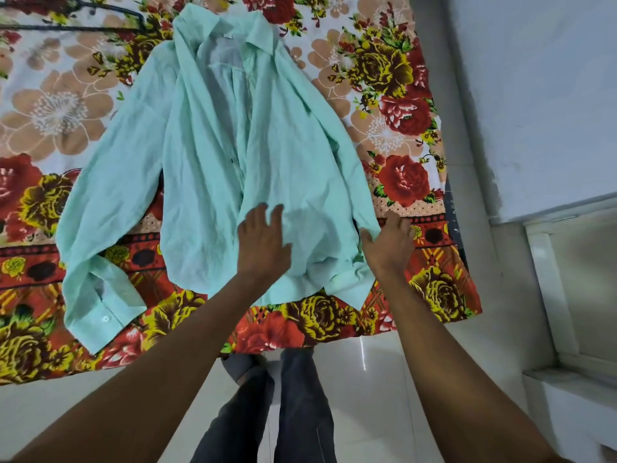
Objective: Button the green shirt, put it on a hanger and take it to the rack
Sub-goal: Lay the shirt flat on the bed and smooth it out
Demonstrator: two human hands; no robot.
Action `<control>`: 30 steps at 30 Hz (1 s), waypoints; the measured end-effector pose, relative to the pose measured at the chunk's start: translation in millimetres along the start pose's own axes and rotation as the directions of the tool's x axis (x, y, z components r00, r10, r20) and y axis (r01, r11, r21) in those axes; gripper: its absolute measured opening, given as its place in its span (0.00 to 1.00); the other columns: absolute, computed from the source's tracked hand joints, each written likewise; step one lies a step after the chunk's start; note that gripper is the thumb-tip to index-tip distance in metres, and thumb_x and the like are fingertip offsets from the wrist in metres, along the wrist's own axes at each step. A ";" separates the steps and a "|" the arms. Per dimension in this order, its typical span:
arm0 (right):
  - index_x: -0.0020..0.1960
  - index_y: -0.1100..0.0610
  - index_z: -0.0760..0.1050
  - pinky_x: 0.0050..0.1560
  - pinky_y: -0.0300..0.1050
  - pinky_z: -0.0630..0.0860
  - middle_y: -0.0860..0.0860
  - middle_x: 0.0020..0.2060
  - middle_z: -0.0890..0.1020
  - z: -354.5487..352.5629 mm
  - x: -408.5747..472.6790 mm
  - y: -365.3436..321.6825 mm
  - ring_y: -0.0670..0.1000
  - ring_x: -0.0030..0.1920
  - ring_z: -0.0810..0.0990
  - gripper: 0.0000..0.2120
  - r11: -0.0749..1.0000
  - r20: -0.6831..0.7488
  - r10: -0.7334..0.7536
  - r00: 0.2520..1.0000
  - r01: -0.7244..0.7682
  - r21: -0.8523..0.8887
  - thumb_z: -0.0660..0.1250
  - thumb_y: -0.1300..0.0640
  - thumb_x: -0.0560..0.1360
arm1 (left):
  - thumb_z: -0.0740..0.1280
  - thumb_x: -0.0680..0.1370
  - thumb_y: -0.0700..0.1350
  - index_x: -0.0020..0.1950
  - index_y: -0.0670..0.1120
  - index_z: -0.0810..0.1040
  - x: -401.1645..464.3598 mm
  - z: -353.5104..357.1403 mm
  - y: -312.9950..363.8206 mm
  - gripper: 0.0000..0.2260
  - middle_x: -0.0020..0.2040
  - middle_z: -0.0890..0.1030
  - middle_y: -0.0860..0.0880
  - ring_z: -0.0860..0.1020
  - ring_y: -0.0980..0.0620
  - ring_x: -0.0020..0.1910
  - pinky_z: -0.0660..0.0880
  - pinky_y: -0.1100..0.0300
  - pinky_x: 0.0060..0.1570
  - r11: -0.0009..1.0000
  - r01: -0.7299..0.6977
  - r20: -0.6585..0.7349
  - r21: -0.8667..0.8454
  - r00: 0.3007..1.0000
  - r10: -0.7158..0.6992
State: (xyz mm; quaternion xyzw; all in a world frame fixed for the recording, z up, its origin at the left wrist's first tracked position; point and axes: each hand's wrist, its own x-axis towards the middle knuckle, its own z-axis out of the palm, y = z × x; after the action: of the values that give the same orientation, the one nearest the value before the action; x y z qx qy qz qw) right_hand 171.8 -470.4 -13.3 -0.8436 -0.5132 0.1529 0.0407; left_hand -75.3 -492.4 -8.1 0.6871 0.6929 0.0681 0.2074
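- The green shirt point(213, 155) lies front up on the bed, collar point(227, 38) at the far end, hem at the near edge, both sleeves spread out to the sides.
- The front panels overlap loosely down the middle; we cannot tell whether any button is fastened. One white button shows on the cuff point(106, 318) of the sleeve on our left.
- The cloth is thin, pale mint, soft and creased, with folds running along the body.
- Our left hand point(263, 242) rests flat on the lower front near the hem, fingers spread; its grip is open and has hold of nothing.
- Our right hand point(390, 245) is at the shirt's right edge beside the sleeve, fingers loosely extended. It touches the cloth with an open grip; we see no pinch.
- We judge the step in hand to be smoothing and laying out the shirt; buttoning has not visibly begun.
- The next move calls for aligning the two front edges and working each button through its hole, likely using both hands in a fine pinch.
- A dark hanger point(76, 18) lies on the bed at the far left, near the collar but apart from it.
- The bedsheet point(400, 95) is a bold floral print in red, yellow and tan.
- No rack is in view.
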 end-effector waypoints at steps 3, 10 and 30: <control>0.65 0.55 0.77 0.61 0.59 0.78 0.59 0.62 0.80 9.8 11.3 14.2 0.64 0.64 0.78 0.27 0.981 0.256 0.177 0.950 -0.192 0.033 0.74 0.41 0.72 | 0.71 0.78 0.50 0.84 0.45 0.57 4.8 22.5 26.6 0.38 0.82 0.60 0.38 0.59 0.37 0.81 0.59 0.40 0.78 0.973 -0.202 0.212 -0.109 0.952 0.221; 0.58 0.61 0.78 0.40 0.44 0.73 0.53 0.47 0.81 -17.1 21.5 46.4 0.54 0.47 0.81 0.12 0.777 0.112 0.182 0.977 -0.213 0.592 0.71 0.55 0.80 | 0.63 0.81 0.62 0.84 0.46 0.51 10.2 48.5 59.1 0.39 0.79 0.66 0.45 0.66 0.42 0.77 0.64 0.39 0.73 0.929 -0.302 0.489 0.216 0.856 0.165; 0.68 0.49 0.76 0.70 0.51 0.76 0.51 0.64 0.81 -5.7 14.4 98.2 0.47 0.66 0.80 0.27 0.493 0.400 0.044 0.915 -0.368 0.788 0.55 0.33 0.80 | 0.71 0.77 0.42 0.45 0.47 0.79 43.4 97.2 168.0 0.02 0.38 0.77 0.51 0.76 0.49 0.40 0.71 0.56 0.41 0.867 0.153 0.492 -0.473 0.863 0.116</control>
State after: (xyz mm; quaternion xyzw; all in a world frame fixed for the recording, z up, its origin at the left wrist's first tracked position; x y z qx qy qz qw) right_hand 263.4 -503.4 -33.1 -0.7324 -0.2650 0.5253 0.3428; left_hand 118.3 -460.6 -40.7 0.5967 0.5798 0.0599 0.5516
